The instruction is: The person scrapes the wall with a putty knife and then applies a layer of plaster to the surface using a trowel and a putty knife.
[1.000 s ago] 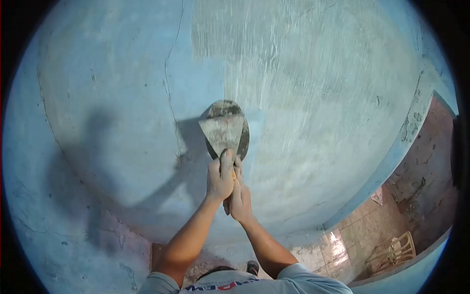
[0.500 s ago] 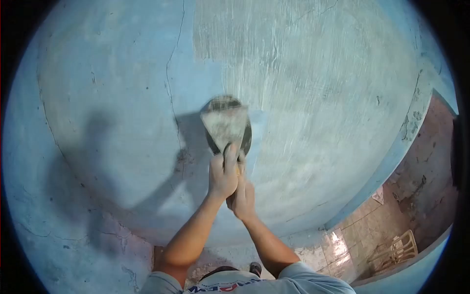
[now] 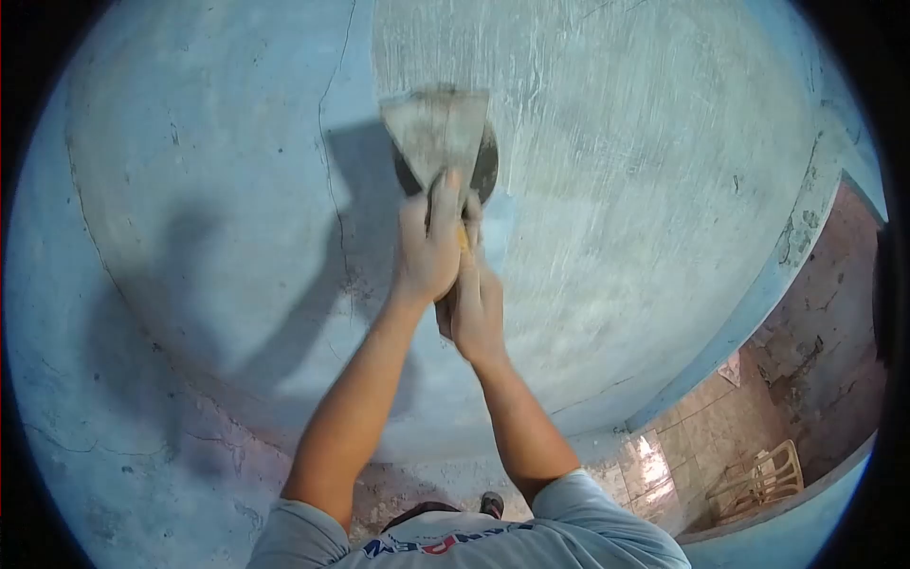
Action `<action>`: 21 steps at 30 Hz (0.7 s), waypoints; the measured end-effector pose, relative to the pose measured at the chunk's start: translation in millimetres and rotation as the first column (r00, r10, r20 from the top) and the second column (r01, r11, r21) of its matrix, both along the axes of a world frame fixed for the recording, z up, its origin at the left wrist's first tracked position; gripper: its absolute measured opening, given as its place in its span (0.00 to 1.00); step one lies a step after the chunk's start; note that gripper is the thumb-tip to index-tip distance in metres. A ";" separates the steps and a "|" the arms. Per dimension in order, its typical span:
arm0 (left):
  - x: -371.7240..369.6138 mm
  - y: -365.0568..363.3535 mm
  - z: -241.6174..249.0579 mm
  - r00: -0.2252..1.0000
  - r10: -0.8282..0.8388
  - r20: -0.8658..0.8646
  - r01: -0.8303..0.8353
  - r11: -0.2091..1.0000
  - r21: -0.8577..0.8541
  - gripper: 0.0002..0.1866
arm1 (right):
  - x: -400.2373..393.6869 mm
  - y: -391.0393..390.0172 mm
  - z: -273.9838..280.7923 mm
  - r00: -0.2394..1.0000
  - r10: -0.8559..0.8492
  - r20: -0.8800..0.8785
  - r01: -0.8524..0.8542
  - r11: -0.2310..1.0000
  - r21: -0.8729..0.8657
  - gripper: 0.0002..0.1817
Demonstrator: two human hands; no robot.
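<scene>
A wide scraper (image 3: 438, 128) with a triangular, dusty metal blade points up against the blue painted wall (image 3: 256, 123). My left hand (image 3: 431, 251) is closed around it just below the blade, thumb laid along its lower part. Lower and to the right, my right hand (image 3: 477, 318) is closed around the handle; a bit of yellow shows between the hands. Behind the blade sits a dark rounded piece (image 3: 486, 166); how it joins the scraper is hidden. The blade's top edge lies at the border of a scraped, whitish area.
Long cracks run down the wall at the left, where shadows of my body and arms fall. On the right, an opening shows a tiled floor (image 3: 701, 474) and a pale plastic chair (image 3: 758, 488). My shoe (image 3: 491, 504) is at the bottom.
Both hands and the scraper have moved up the wall, arms reaching further. The blade now covers part of the blue strip beside the scraped area. My grip looks the same.
</scene>
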State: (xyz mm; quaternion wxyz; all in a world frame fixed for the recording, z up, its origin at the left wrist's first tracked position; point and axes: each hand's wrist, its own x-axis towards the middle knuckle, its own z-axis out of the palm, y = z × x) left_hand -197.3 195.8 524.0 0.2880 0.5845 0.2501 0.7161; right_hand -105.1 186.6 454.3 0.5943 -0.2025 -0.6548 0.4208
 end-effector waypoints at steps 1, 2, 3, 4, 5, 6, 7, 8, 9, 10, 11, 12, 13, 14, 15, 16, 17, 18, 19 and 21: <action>-1.6 2.5 10.7 1.000 -0.003 -0.007 0.003 1.000 0.031 0.31 | -4.6 0.9 7.6 1.000 -0.015 -0.018 0.015 1.000 0.004 0.28; -2.2 3.3 6.4 1.000 -0.021 0.021 0.020 1.000 0.020 0.30 | -8.6 0.4 14.0 0.999 -0.029 -0.037 0.030 1.000 0.010 0.28; -3.1 7.1 -0.4 0.998 -0.038 0.051 0.038 0.999 0.014 0.30 | -10.9 0.0 16.7 0.998 -0.043 -0.054 0.044 0.999 0.020 0.28; -4.2 10.9 -9.2 0.995 -0.056 0.081 0.056 0.998 0.007 0.30 | -10.7 1.2 0.4 0.998 -0.062 -0.019 0.063 0.998 0.009 0.28; -3.8 7.8 -30.7 0.998 -0.033 0.050 0.033 0.999 -0.009 0.30 | -10.0 -2.7 -26.5 0.996 -0.091 -0.021 0.091 0.996 0.008 0.28; -2.2 -0.2 -58.8 1.000 -0.008 0.018 0.008 1.000 -0.018 0.30 | -9.3 -7.9 -55.0 0.993 -0.118 -0.024 0.118 0.993 0.013 0.29; -2.3 -7.0 -64.6 1.000 0.019 -0.017 -0.019 1.000 -0.014 0.30 | -10.5 -7.8 -56.0 0.993 -0.112 -0.033 0.112 0.994 0.011 0.28; -3.5 -3.9 -60.7 0.999 0.043 -0.029 -0.043 0.999 0.009 0.30 | -12.1 -9.1 -54.2 0.993 -0.106 -0.042 0.106 0.994 0.010 0.27; -1.0 -2.7 -58.4 0.997 0.065 -0.036 -0.065 0.998 0.025 0.30 | -7.0 -10.2 -49.9 0.996 -0.072 -0.046 0.071 0.997 -0.015 0.24; 2.3 -6.9 -55.3 0.996 0.085 -0.039 -0.084 0.996 0.030 0.30 | -1.0 -17.2 -42.8 0.998 -0.041 -0.046 0.039 0.998 -0.050 0.22; 2.4 -7.1 -39.8 0.999 0.047 -0.016 -0.047 0.998 0.038 0.30 | 3.0 -17.9 -25.7 0.999 -0.008 -0.037 0.005 0.998 -0.069 0.22; 0.2 -1.7 -13.3 1.000 0.009 0.008 -0.010 0.999 0.043 0.29 | 4.5 -11.2 0.2 0.999 0.025 -0.029 -0.028 0.995 -0.093 0.23; -0.7 1.8 -0.3 0.999 -0.028 0.029 0.027 0.998 0.049 0.29 | 5.0 -7.0 12.8 0.998 0.059 -0.025 -0.061 0.991 -0.118 0.23; 0.4 1.7 -1.0 0.999 -0.027 0.035 0.027 1.000 0.015 0.29 | 5.4 -6.8 11.9 0.998 0.059 -0.022 -0.061 0.989 -0.131 0.23; 0.6 2.3 0.1 0.999 -0.025 0.039 0.025 1.000 -0.012 0.29 | 4.7 -4.7 11.6 0.998 0.060 -0.020 -0.062 0.989 -0.136 0.24; -0.5 2.8 1.8 0.999 -0.021 0.043 0.022 0.999 -0.034 0.29 | 3.3 -1.6 10.9 0.998 0.063 -0.018 -0.065 0.988 -0.137 0.24; -1.2 3.0 -15.3 1.000 0.027 0.015 -0.027 0.999 -0.018 0.29 | 3.1 -0.9 -7.5 1.000 0.015 0.018 -0.014 0.997 -0.081 0.23; 1.1 1.4 -46.0 0.997 0.076 -0.011 -0.076 0.997 0.001 0.29 | 4.2 -2.1 -40.4 0.998 -0.035 0.052 0.037 0.999 -0.021 0.23; 7.0 -6.5 -76.0 0.992 0.125 0.014 -0.122 0.986 -0.109 0.29 | 5.2 -5.5 -78.1 0.995 -0.067 0.073 0.072 0.995 -0.069 0.26; 9.5 -21.5 -119.9 0.998 0.061 0.030 -0.057 0.991 -0.121 0.30 | 4.0 -20.1 -107.5 0.990 -0.119 0.077 0.121 0.992 -0.024 0.30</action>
